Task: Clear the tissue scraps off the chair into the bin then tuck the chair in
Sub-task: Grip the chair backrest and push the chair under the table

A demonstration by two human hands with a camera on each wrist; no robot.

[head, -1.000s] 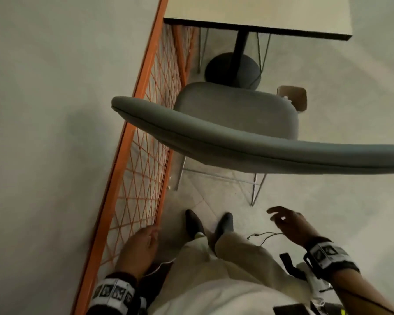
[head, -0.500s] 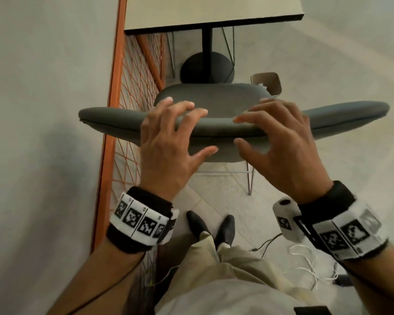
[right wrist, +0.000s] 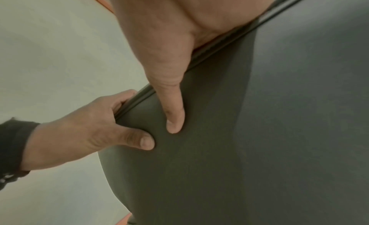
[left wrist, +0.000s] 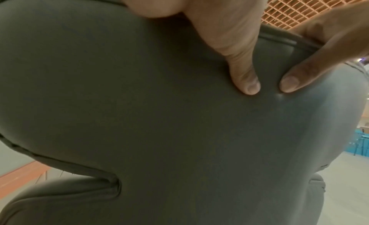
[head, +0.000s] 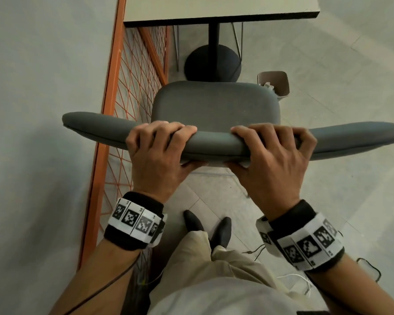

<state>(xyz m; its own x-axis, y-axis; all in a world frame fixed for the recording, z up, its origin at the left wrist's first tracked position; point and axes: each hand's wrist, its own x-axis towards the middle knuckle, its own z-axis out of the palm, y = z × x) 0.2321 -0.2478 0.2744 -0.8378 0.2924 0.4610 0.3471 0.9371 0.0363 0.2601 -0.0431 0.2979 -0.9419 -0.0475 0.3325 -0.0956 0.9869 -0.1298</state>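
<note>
A grey upholstered chair point(head: 216, 105) stands in front of me, its seat bare, its curved backrest point(head: 350, 139) nearest. My left hand point(head: 159, 151) grips the top of the backrest left of centre, fingers over the front and thumb on the back. My right hand point(head: 271, 153) grips it the same way just to the right. Both thumbs press the grey back point(left wrist: 179, 118) in the left wrist view and the backrest point(right wrist: 259, 133) in the right wrist view. A small tan bin point(head: 273, 86) with white tissue scraps inside sits on the floor beyond the seat's right corner.
A pale table point(head: 221, 10) on a black pedestal base point(head: 212, 63) stands beyond the chair. An orange mesh railing point(head: 114, 123) runs along the left beside a wall. My shoes point(head: 208, 226) stand behind the chair; thin cables point(head: 364, 267) lie on the floor at right.
Both hands rose from beside my legs, hovered over the backrest, and now close round its top edge. The view has shifted so the chair is centred.
</note>
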